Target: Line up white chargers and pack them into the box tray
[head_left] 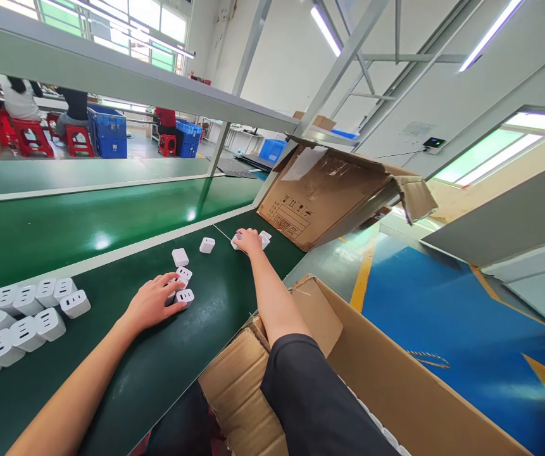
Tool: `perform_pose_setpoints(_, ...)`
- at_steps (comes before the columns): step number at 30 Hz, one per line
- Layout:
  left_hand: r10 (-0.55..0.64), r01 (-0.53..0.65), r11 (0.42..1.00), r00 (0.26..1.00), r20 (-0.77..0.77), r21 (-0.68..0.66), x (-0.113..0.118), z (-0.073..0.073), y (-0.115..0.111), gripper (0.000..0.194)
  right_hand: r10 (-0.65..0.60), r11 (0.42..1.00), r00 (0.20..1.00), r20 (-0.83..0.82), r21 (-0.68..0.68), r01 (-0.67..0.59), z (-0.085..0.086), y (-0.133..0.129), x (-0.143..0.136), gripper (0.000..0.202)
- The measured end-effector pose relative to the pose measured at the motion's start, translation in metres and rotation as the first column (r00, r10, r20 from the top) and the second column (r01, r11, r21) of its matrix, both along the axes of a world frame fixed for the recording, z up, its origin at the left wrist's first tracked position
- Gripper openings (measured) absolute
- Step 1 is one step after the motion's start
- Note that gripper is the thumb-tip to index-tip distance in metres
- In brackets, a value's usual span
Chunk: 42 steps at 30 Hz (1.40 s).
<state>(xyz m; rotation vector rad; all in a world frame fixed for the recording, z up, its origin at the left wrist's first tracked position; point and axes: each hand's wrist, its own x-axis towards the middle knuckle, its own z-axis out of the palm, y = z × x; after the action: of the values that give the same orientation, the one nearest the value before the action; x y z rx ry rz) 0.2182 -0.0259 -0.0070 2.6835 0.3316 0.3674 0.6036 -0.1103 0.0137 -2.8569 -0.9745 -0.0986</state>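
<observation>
White USB wall chargers lie on the dark green bench top (125,380). My left hand (151,303) rests there, thumb and fingers around a small cluster of them; one charger (185,297) sits by the thumb and another charger (184,273) by the fingertips. Just beyond is a loose charger (180,256), and further right a separate charger (207,245). With my arm stretched out, my right hand (248,240) closes over chargers at the bench's far end, partly covering them. A charger (265,238) shows at its right side. Rows of chargers (25,332) stand at the left.
An open cardboard box (395,380) stands beside the bench on my right, white items along its inside. Another carton (319,190) leans at the bench's far end. Beyond a pale rail runs a shiny green surface (63,221). People sit on red stools (32,136) near blue crates (107,132).
</observation>
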Motion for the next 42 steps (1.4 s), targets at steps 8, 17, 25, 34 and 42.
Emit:
perform_pose_setpoints(8,0.005,-0.005,1.0,1.0,0.0,0.012,0.0,0.001,0.0,0.04,-0.092,0.987,0.995,0.042,0.136,0.086,-0.011,-0.009,-0.001,0.038)
perform_pose_setpoints(17,-0.005,0.005,1.0,1.0,-0.005,0.009,0.0,0.002,0.0,0.04,0.568,0.819,0.804,-0.176,0.221,-0.53,0.006,0.034,-0.041,0.046)
perform_pose_setpoints(25,-0.007,0.008,1.0,0.998,-0.07,0.016,-0.001,0.006,-0.002,0.04,0.706,0.697,0.585,-0.399,0.249,-0.672,0.002,0.046,-0.066,0.046)
perform_pose_setpoints(34,0.001,0.0,1.0,0.996,-0.087,0.019,-0.001,0.009,-0.003,0.041,0.732,0.612,0.301,-0.611,0.397,-0.684,-0.008,0.065,-0.095,0.084)
perform_pose_setpoints(42,0.001,0.001,1.0,0.996,-0.09,0.016,-0.001,0.008,-0.002,0.041,0.702,0.649,0.282,-0.654,0.425,-0.631,-0.021,0.068,-0.094,0.065)
